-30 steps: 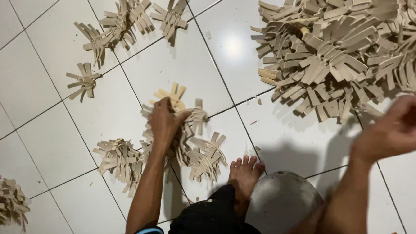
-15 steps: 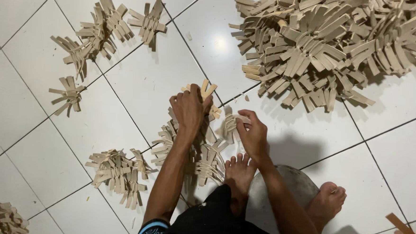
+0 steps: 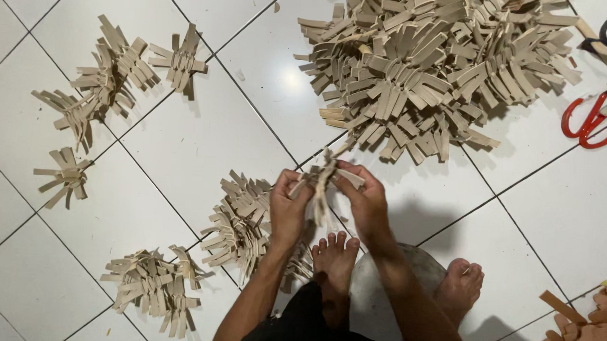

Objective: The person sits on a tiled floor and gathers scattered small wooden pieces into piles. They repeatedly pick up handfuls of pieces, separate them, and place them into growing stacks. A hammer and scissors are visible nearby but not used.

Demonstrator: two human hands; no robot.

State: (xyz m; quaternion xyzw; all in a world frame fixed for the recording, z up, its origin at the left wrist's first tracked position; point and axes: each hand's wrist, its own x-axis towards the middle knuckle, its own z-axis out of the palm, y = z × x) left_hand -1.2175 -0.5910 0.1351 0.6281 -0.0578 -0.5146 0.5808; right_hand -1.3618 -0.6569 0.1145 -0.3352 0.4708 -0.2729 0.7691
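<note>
Gripping a woven strip piece (image 3: 323,182) from both sides, the left hand (image 3: 289,208) and right hand (image 3: 365,203) pinched it above the white tiled floor (image 3: 194,144), seemingly to steady loose ends. A large heap (image 3: 434,60) lay beyond; red-handled scissors (image 3: 592,122) rested beside it, no labels visible.

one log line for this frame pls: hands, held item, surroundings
left hand: grips woven strip piece | right hand: grips same piece | under hands: woven stack | ahead: big pile | right: red scissors
</note>
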